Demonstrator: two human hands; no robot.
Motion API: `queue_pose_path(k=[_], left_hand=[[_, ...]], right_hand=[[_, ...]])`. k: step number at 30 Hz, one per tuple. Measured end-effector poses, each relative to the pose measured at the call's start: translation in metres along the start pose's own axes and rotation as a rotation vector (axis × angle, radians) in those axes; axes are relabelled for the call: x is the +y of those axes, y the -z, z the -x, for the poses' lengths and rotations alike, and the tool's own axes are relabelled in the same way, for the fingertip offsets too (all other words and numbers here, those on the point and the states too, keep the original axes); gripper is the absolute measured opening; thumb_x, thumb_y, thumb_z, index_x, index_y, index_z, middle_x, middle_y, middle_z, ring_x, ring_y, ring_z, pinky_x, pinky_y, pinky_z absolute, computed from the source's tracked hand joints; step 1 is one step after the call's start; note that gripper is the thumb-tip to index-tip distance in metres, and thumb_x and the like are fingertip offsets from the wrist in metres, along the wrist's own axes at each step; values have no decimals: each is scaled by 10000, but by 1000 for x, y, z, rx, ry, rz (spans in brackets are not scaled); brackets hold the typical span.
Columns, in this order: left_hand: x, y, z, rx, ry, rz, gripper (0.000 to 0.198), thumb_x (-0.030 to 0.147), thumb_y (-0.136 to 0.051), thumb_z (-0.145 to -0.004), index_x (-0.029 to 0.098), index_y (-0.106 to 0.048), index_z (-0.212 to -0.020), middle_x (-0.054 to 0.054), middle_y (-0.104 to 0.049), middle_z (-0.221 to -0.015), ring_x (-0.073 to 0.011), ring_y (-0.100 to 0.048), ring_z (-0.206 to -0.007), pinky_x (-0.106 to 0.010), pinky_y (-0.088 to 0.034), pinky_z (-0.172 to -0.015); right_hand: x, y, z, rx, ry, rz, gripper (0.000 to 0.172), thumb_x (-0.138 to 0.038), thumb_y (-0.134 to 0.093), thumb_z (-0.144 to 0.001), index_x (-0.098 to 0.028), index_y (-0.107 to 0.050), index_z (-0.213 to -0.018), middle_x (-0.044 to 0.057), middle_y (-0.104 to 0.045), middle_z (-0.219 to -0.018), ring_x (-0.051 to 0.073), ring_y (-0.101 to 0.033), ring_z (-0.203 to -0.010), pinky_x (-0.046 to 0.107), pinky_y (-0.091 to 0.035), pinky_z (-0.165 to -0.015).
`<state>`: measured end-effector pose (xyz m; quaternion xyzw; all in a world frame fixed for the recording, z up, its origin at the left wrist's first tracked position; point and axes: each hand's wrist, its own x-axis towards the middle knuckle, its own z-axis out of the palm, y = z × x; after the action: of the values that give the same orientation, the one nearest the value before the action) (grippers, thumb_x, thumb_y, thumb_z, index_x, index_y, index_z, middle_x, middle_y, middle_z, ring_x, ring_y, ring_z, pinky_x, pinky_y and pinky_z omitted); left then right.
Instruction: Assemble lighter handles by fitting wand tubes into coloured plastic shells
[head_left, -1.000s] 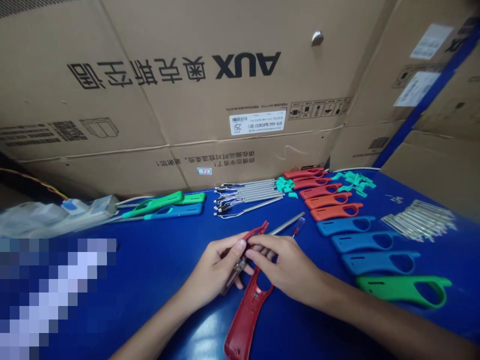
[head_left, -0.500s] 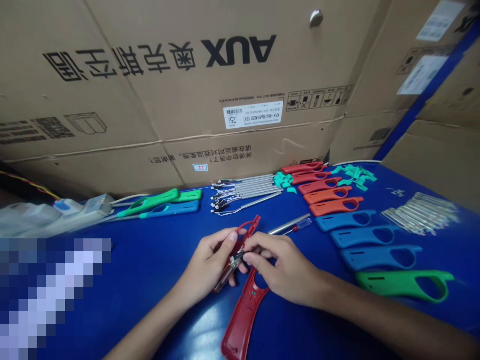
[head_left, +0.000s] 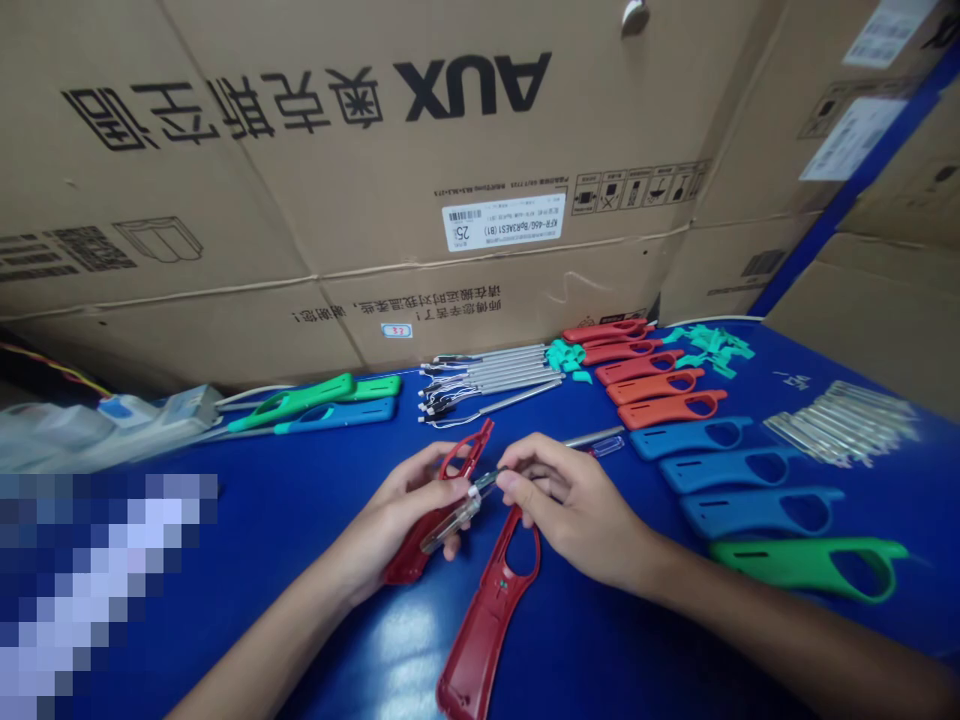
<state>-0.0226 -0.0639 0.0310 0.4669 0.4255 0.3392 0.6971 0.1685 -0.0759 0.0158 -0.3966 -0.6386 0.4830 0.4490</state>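
Note:
My left hand (head_left: 405, 505) is closed around a red lighter shell half (head_left: 409, 562), whose trigger loop rises above the thumb. A clear fuel tank (head_left: 451, 524) with a metallic and white end lies along this shell, under my left thumb. My right hand (head_left: 574, 505) pinches a small dark part (head_left: 489, 478) at the tank's upper end; the fingertips partly hide it, and its kind is unclear. Below the hands, another red shell half (head_left: 476, 635) rests on the table with its hollow inside facing up.
Metal tubes with wires (head_left: 510, 375) lie at the back. Red, orange, blue and green shells (head_left: 802, 568) line the right, near teal pieces (head_left: 712, 350) and metal rods (head_left: 844, 425). A screwdriver (head_left: 607, 447) lies behind my right hand. Lighters (head_left: 337, 415) and a power strip (head_left: 191, 405) are left.
My left hand has shifted left with the red shell and tank, uncovering more of both. My right fingers have drawn slightly away from the left hand, still pinching the dark part.

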Motion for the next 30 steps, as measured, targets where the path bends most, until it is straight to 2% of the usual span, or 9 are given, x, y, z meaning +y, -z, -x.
queue_pose_path(k=[3,6,8,11,14,18,23,26,30], left_hand=[[0,2,-1,-23,9,17,465,262,-775,-681,164,-558,-1081,-7,-653,-687,-132,-604,-533,-186,-456,-427],[0,3,-1,-7,26,-44,508,195,-814,-651,157,-537,-1075,5,-662,-655,-99,-590,-464,-142,-397,-398],[0,2,-1,14,31,-61,523,192,-835,-636,155,-538,-1065,7,-669,-667,-106,-611,-488,-145,-428,-414],[1,1,-1,-5,21,-51,519,208,-856,-624,153,-563,-1049,6,-674,-684,-116,-623,-530,-178,-497,-459],[1,1,-1,-33,30,-79,461,245,-858,-640,142,-594,-1004,-12,-685,-666,-89,-582,-472,-161,-464,-432],[0,3,-1,-41,49,-98,409,276,-856,-643,140,-615,-944,-29,-684,-691,-101,-579,-504,-175,-460,-439],[-2,5,-2,-28,58,-90,425,270,-858,-636,134,-616,-959,-18,-659,-657,-111,-578,-534,-163,-450,-418],[-2,4,-2,-23,53,-80,417,269,-855,-638,131,-618,-951,-15,-650,-656,-114,-581,-544,-160,-447,-409],[-1,3,-2,-24,43,-88,409,249,-859,-629,133,-621,-942,-8,-647,-666,-118,-590,-567,-155,-453,-409]], right_hand=[[-1,2,-1,14,10,-6,91,-289,-543,-904,-200,-550,-891,-7,-580,-744,112,-560,-617,235,-477,-550],[-1,3,-2,63,46,46,93,-293,-545,-905,-202,-559,-897,23,-576,-873,129,-586,-748,235,-487,-585],[-1,4,-1,66,23,88,88,-283,-563,-890,-207,-554,-932,34,-567,-928,141,-597,-806,238,-493,-599],[-2,4,0,-59,-76,96,233,-222,-620,-829,-225,-504,-1032,-11,-576,-820,117,-590,-666,222,-468,-541],[-1,4,0,-165,-89,63,294,-120,-618,-775,-226,-495,-1020,-22,-581,-841,89,-567,-624,200,-435,-518],[0,5,-1,-187,-124,6,286,-105,-610,-763,-209,-511,-1010,-33,-548,-803,85,-538,-635,204,-423,-538],[-3,7,-2,-194,-186,-73,520,-111,-619,-742,-214,-403,-1204,-45,-571,-835,51,-422,-505,206,-362,-469],[-5,8,-2,-197,-191,-76,480,-114,-621,-743,-211,-424,-1170,-39,-592,-852,36,-377,-472,204,-331,-449],[-5,6,-2,-191,-172,-43,347,-122,-610,-762,-210,-478,-1070,-47,-583,-813,41,-391,-481,199,-325,-448]])
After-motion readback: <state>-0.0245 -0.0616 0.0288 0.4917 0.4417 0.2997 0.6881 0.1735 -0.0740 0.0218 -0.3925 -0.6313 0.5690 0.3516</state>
